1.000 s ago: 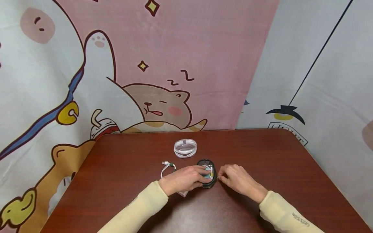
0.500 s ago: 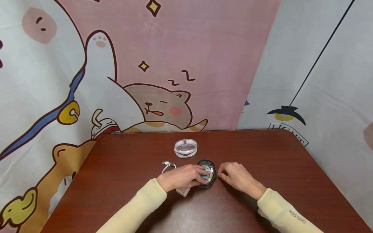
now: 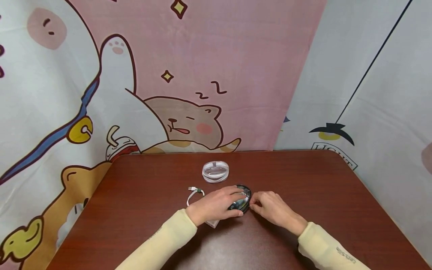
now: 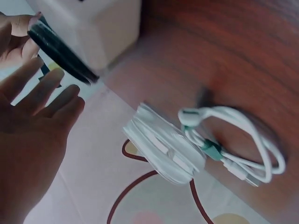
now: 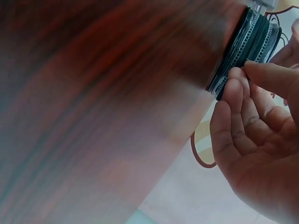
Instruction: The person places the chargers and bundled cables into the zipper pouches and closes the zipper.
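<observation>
A small oval zip case (image 3: 248, 195), black with a clear top, lies on the table between my two hands. My left hand (image 3: 219, 202) rests over its top with the fingers fairly straight and the thumb at the near side. At the case's right edge, my right hand (image 3: 271, 206) pinches the zipper pull between thumb and index finger; the fingertips hide the pull. In the right wrist view, the zip band of the case (image 5: 252, 39) runs along its side above the pinching fingertips. Something pale blue shows through the clear lid.
A pale boxy block (image 3: 212, 224) sits partly hidden under my left hand. Beyond the hand lies a coiled white USB cable (image 3: 189, 197) with a green tie. Farther back stands a clear oval case (image 3: 215, 173) with white edging. A printed cloth hangs behind the brown table (image 3: 303, 168).
My left hand's fingers have spread farther over the case top, covering more of it. My right hand first moved slightly back along the case edge, then closer in against it.
</observation>
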A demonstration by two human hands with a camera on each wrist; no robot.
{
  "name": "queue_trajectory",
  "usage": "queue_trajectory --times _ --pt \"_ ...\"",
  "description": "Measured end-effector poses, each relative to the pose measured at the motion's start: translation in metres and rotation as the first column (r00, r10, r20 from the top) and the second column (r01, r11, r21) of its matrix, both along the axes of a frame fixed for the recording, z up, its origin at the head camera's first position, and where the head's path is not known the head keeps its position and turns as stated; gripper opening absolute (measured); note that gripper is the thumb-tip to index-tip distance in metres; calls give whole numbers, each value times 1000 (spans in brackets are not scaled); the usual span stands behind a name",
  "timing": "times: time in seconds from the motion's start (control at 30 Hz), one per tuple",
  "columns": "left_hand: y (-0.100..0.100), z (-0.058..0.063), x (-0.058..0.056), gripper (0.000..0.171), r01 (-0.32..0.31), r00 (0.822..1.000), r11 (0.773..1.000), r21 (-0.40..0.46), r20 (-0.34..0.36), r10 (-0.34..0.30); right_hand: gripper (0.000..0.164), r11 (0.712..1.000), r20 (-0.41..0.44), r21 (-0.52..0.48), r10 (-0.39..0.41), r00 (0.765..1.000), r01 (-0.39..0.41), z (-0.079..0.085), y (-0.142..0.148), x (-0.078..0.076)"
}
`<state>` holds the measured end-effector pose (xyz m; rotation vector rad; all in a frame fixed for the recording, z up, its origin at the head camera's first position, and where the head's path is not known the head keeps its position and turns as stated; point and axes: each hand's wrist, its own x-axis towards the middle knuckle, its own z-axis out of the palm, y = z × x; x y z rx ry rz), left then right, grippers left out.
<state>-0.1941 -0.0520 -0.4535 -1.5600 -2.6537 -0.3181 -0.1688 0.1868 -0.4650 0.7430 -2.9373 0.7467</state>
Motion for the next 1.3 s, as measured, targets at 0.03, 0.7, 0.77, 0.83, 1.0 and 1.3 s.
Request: queue_trajectory --times 0.03,0.7,0.77,0.83,1.0,1.3 --pt "1 -1 0 50 -1 1000 1000 -4 -19 1 15 1000 0 -5 11 1000 -11 0 -1 1" --pt "1 1 4 35 1 1000 990 -139 -12 -2 15 999 -8 14 50 999 -50 1 3 8" --pt "0 1 5 35 11 1000 989 -150 -26 -15 15 999 -17 21 39 999 -39 1 4 7" --pt "-1 2 5 34 25 999 987 -156 -36 -31 16 999 -27 31 26 999 -25 1 5 7" --pt "-5 1 4 33 76 996 986 -149 -26 -81 18 999 -53 49 -4 999 7 0 10 4" --pt "-9 1 1 31 126 992 983 -137 16 -125 17 998 -42 49 -29 999 31 -2 17 0"
